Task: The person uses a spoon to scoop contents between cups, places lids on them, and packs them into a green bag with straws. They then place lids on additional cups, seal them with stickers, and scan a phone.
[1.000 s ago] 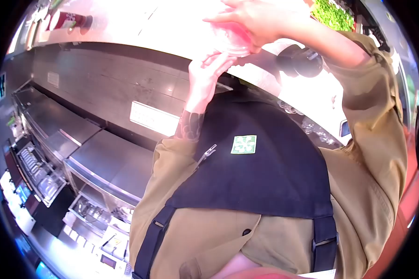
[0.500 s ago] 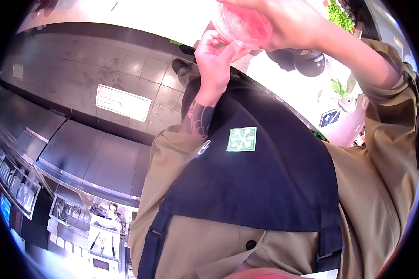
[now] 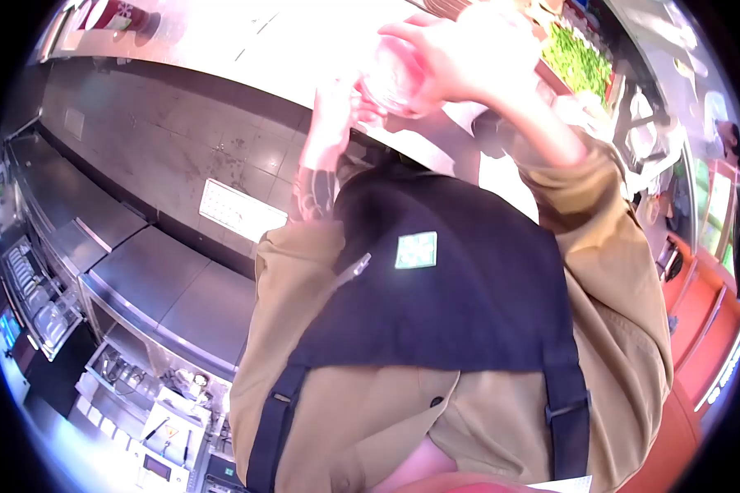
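The person in the dark apron (image 3: 469,279) stands at a long pale counter (image 3: 247,34), washed nearly white by the light, and has both hands up over it toward twelve o'clock. Between them, raised near the counter's edge, is a round clear container (image 3: 393,80), tinted pink by the glare. The right hand (image 3: 448,64) comes in from one o'clock, its fingers curved round the container, closed on it. The left hand (image 3: 337,107), below a tattooed forearm, meets the near left side with bent fingers; in this brightness I cannot tell how far open they are or whether they really grip. Out at half past ten a dark red cup (image 3: 113,16) with a white pattern rests on the counter, and toward half past one there's a heap of chopped greens (image 3: 580,62) in a tray. Grey floor tiles (image 3: 164,148) run off toward ten o'clock, with a white rectangular panel (image 3: 242,211) on them. Past that, at nine, I see a stainless steel worktop (image 3: 144,267) and, farther out, a rack of clear vessels (image 3: 41,296). A white machine (image 3: 166,444) with a small display and a warning triangle sits at half past seven. Across the room, toward four o'clock, are orange-red furnishings (image 3: 695,329).
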Tool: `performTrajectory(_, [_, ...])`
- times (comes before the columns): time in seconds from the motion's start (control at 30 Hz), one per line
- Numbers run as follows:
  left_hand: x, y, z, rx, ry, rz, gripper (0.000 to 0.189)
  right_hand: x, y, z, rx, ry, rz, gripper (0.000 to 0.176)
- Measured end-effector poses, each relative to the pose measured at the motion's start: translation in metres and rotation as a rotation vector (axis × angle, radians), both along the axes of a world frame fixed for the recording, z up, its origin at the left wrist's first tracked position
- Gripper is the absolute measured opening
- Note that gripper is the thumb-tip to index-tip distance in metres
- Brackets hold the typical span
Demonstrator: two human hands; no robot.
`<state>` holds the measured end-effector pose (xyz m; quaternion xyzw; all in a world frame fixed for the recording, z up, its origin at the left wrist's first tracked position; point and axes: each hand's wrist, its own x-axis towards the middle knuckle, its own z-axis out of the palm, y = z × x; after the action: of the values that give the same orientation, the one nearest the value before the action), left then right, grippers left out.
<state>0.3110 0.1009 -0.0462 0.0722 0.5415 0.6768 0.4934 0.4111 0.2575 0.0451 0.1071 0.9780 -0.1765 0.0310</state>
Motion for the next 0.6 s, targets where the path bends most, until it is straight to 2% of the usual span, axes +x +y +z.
performTrajectory(0.07, [-0.002,-0.006,0.004,-0.04,-0.03,-0.038,0.027,0.004,-0.01,-0.01,-0.025,0.031,-0.044,0.094])
performTrajectory(0.1, [-0.008,-0.011,0.009,-0.086,0.018,-0.193,0.037,0.006,-0.005,-0.007,-0.018,0.067,-0.07,0.094])
performTrajectory(0.13, [-0.01,-0.012,0.024,-0.165,0.114,-0.198,0.037,0.012,0.001,0.008,-0.099,-0.004,-0.02,0.08])
performTrajectory(0.17, [-0.011,-0.012,0.036,-0.251,0.207,-0.208,0.037,0.027,0.002,-0.001,-0.261,0.032,-0.119,0.079])
performTrajectory(0.23, [-0.023,0.001,0.057,-0.309,0.877,-0.19,0.044,0.059,0.008,-0.028,-0.584,0.122,-0.319,0.076])
performTrajectory(0.27, [-0.018,0.008,0.074,-0.262,0.951,-0.144,0.055,0.083,0.013,-0.03,-0.388,0.328,-0.401,0.079])
performTrajectory(0.3, [-0.02,0.017,0.081,-0.177,1.089,-0.256,0.073,0.114,0.011,-0.023,-0.183,0.514,-0.478,0.081])
performTrajectory(0.33, [-0.05,0.028,0.033,0.054,1.809,-0.315,0.079,0.146,0.006,-0.015,0.032,0.686,-0.543,0.083])
performTrajectory(0.37, [-0.051,0.037,0.015,0.093,2.118,-0.417,0.085,0.172,0.001,-0.012,0.256,0.847,-0.595,0.085])
performTrajectory(0.4, [-0.052,0.045,-0.003,0.175,2.427,-0.469,0.09,0.194,-0.007,-0.015,0.163,0.812,-0.716,0.086])
performTrajectory(0.47, [0.0,0.062,0.049,-0.178,2.236,-0.698,0.099,0.225,-0.018,-0.036,-0.027,0.745,-0.936,0.089])
performTrajectory(0.5, [0.018,0.064,0.068,-0.171,2.116,-0.723,0.092,0.23,-0.018,-0.052,0.0,0.776,-0.909,0.085])
performTrajectory(0.57, [0.043,0.068,0.095,-0.155,1.886,-0.767,0.079,0.225,-0.019,-0.056,-0.251,0.745,-0.934,0.084])
performTrajectory(0.6, [0.043,0.07,0.093,-0.248,1.824,-0.773,0.084,0.217,-0.022,-0.055,-0.38,0.723,-0.939,0.083])
